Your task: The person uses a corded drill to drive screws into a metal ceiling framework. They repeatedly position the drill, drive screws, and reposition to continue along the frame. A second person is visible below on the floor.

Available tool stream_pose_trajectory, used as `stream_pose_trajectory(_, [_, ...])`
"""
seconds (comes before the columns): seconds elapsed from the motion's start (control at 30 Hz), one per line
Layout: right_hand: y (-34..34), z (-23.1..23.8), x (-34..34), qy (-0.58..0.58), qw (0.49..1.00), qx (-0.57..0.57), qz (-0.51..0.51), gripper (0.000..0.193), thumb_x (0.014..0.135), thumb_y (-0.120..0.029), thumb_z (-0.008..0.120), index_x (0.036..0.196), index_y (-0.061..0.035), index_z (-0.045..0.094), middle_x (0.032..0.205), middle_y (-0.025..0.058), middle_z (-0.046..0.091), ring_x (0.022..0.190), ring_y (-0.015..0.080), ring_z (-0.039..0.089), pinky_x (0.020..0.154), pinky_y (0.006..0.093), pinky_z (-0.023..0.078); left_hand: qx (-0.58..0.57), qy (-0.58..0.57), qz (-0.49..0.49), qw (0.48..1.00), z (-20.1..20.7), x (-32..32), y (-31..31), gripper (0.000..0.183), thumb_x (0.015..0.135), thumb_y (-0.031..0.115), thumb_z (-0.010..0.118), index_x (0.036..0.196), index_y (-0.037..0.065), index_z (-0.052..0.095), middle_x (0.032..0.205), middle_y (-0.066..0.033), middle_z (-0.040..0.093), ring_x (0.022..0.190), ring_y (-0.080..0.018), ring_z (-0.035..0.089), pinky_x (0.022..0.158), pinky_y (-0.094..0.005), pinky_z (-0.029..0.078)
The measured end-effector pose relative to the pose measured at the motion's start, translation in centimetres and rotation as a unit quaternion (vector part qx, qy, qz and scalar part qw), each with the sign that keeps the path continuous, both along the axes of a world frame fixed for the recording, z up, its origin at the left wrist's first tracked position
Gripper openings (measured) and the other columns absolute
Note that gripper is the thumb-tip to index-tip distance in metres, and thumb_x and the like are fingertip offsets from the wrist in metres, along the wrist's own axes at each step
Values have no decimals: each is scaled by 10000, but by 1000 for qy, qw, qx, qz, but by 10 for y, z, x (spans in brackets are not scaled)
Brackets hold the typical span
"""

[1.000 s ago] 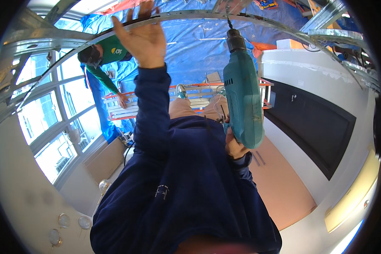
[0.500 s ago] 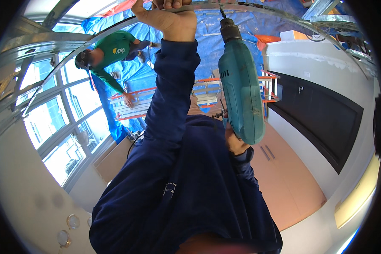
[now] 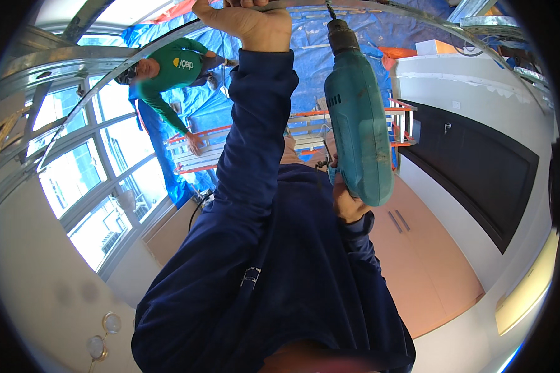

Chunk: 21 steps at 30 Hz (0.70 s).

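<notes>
My left hand (image 3: 249, 26) is raised at the top of the view, its fingers closed over a thin curved metal strip (image 3: 298, 6) and partly cut off by the picture's edge. In my right hand (image 3: 350, 204) is a teal power drill (image 3: 358, 124), gripped by its handle, most of which the drill body hides. The drill points upward. Its dark chuck (image 3: 342, 37) holds a twist bit (image 3: 331, 11) that meets or overlaps the strip; whether the tip touches the metal I cannot tell.
A co-worker in a green shirt (image 3: 174, 65) rests a hand on an orange-edged scaffold platform (image 3: 205, 152) below. Blue tarpaulin (image 3: 311, 68) covers the area behind. Metal framing (image 3: 62, 62) crosses at upper left. Windows (image 3: 93, 180) stand left, a dark door (image 3: 479, 168) right.
The strip, my left hand and the drill sit slightly higher in the picture, and the drill a little further right. The co-worker's head has tilted upward. Both my grips stay the same.
</notes>
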State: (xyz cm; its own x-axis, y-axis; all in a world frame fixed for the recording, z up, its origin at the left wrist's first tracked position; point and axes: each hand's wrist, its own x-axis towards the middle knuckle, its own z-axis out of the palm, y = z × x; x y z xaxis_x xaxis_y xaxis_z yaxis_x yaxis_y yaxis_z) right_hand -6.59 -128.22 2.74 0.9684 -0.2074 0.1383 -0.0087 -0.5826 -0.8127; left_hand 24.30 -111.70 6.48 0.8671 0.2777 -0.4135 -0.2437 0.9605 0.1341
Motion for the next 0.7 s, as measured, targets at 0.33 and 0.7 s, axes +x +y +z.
stream_pose_trajectory(0.33, [-5,12,8,-7,997,-29,72,420,936,-63,654,1321,69,554,1145,181,674,971,228,675,879,372,558,1,-7,-7,1000,-2,0,0,468,785,493,726,708,160,406,523,14,353,430,-156,419,499,-304,352])
stream_pose_trajectory(0.7, [1,16,10,-39,998,11,47,416,925,-30,637,1319,69,548,1135,192,668,964,236,671,868,375,558,1,-9,-6,1000,-2,0,0,473,791,493,726,707,163,397,528,8,354,434,-159,418,499,-307,353])
